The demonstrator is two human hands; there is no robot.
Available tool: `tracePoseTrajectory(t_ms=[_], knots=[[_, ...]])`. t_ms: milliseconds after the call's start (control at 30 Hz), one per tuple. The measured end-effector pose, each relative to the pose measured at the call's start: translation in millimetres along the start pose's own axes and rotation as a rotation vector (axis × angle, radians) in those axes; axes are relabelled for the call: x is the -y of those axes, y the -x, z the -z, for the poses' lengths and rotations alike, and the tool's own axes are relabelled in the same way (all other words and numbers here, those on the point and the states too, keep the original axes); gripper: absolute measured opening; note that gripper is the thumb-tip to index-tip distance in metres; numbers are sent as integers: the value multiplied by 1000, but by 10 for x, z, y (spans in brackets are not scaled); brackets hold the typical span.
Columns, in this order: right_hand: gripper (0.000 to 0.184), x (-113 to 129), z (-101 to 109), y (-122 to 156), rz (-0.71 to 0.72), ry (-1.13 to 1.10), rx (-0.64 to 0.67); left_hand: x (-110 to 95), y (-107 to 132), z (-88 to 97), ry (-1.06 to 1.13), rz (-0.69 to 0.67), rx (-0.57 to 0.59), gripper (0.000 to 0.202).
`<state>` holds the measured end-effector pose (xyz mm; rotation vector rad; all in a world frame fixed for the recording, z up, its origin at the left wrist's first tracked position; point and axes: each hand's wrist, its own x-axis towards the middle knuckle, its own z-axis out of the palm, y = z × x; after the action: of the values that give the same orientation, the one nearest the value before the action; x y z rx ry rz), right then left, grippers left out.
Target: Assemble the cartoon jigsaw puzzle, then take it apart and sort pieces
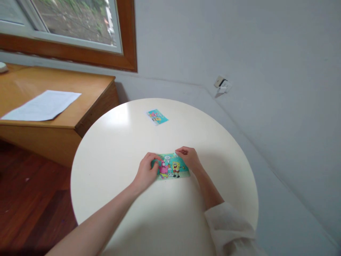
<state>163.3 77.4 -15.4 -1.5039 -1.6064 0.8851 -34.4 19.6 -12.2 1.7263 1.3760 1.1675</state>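
A small cartoon jigsaw picture (172, 167) lies flat near the middle of the round cream table (112, 156). My left hand (147, 170) rests on its left end with fingers curled onto the picture's edge. My right hand (188, 158) pinches at the picture's top right corner, fingertips pressed together on it. A second, smaller cartoon card (157, 117) lies apart at the far side of the table.
A wooden desk (87, 92) with a white sheet of paper (42, 105) stands to the left under a window (66, 25). A wall socket (222, 84) sits on the grey wall behind. Dark wooden floor (32, 199) lies at the left.
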Motion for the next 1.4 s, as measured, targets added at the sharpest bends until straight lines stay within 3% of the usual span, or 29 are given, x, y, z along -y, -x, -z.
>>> tracePoseTrajectory(t_ms=[1400], knots=[[8, 62, -14, 40, -41, 137, -4, -113, 44, 26, 94, -21, -27, 24]])
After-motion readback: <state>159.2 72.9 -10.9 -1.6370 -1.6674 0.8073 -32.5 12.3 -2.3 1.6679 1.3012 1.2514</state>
